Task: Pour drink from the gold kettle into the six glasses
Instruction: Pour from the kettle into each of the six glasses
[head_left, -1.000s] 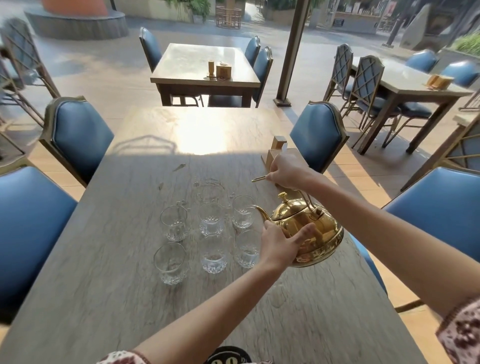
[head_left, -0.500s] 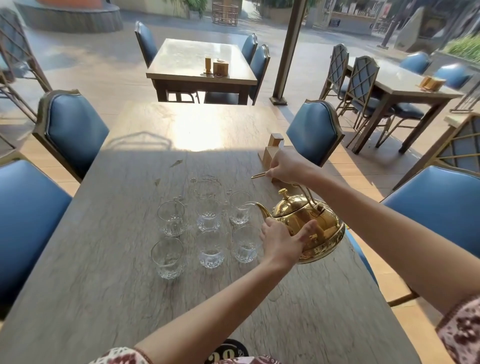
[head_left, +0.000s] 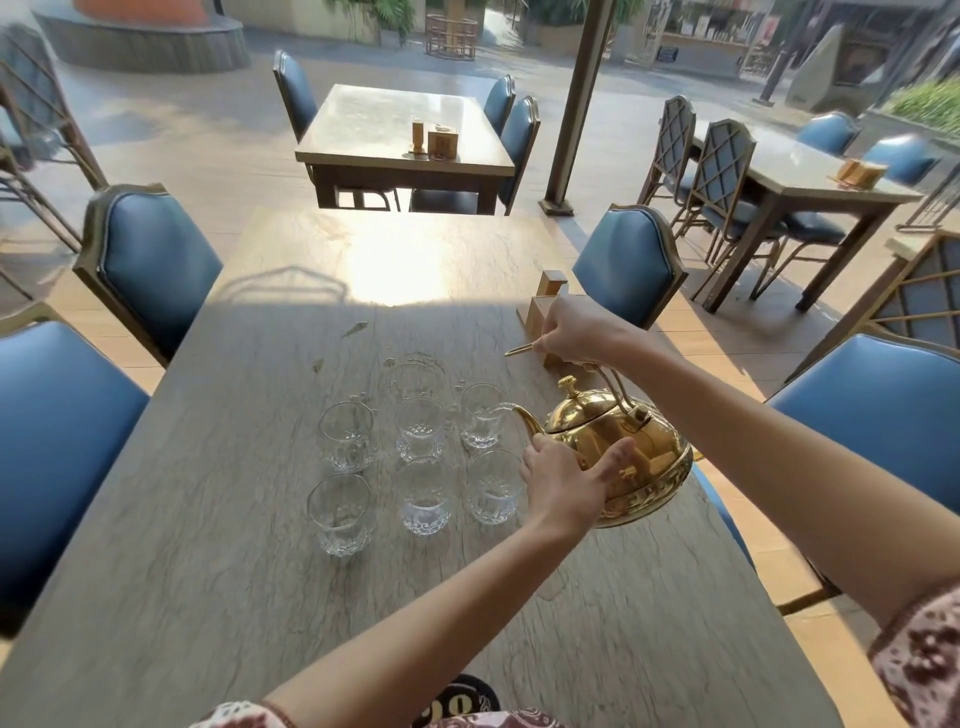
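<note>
A shiny gold kettle (head_left: 631, 454) hangs tilted over the grey table (head_left: 218, 597), its spout at the rim of the far right glass (head_left: 480, 415). My right hand (head_left: 579, 335) grips the kettle's raised handle from above. My left hand (head_left: 563, 475) presses against the kettle's body on its left side. Several clear glasses stand in two rows: far left glass (head_left: 347, 436), far middle glass (head_left: 420, 428), near left glass (head_left: 340, 512), near middle glass (head_left: 426, 496), near right glass (head_left: 493, 486). I cannot tell whether liquid is flowing.
A wooden holder (head_left: 543, 306) stands on the table's right edge behind my right hand. Another clear glass piece (head_left: 415, 376) sits behind the rows. Blue padded chairs (head_left: 150, 265) flank the table on both sides. More tables and a post (head_left: 576, 104) stand beyond.
The kettle has shifted slightly away from me, with its spout now reaching the far right glass. Both hands keep their hold.
</note>
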